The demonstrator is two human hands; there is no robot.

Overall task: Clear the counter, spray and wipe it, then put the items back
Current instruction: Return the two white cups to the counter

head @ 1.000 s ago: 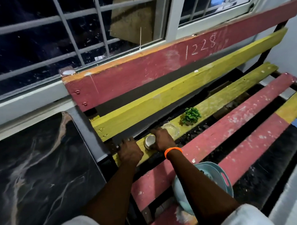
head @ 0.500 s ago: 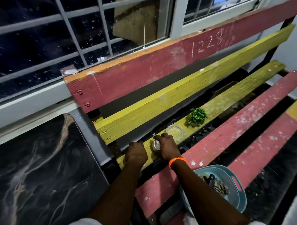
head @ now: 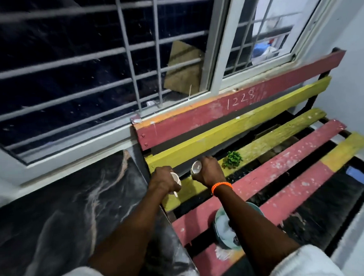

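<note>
View from a head-worn camera looking down at two bare forearms reaching out over a slatted wooden bench [head: 261,176] painted in red and yellow, which stands under a barred window [head: 92,68]. To the left of the bench lies a dark marble-patterned worktop [head: 55,204], its surface bare where it shows.

The left hand [head: 163,180] is closed around a small white cup [head: 175,178], with a thin white stick-like piece poking out below the fist; what that piece is cannot be told. The right hand [head: 208,172], with an orange bracelet [head: 221,187] on its wrist, is closed around a small round container [head: 196,167], its pale open end turned towards the camera. Both hands are held just above the rearmost yellow seat slat, near each other but apart.

Just to the right of the right hand, a small green plant [head: 232,159] sits on the same yellow slat. Under the right forearm, a pale blue basket [head: 223,229] rests on the red slats, partly hidden by the arm. The number 1228 is scratched in white on the red backrest plank
</note>
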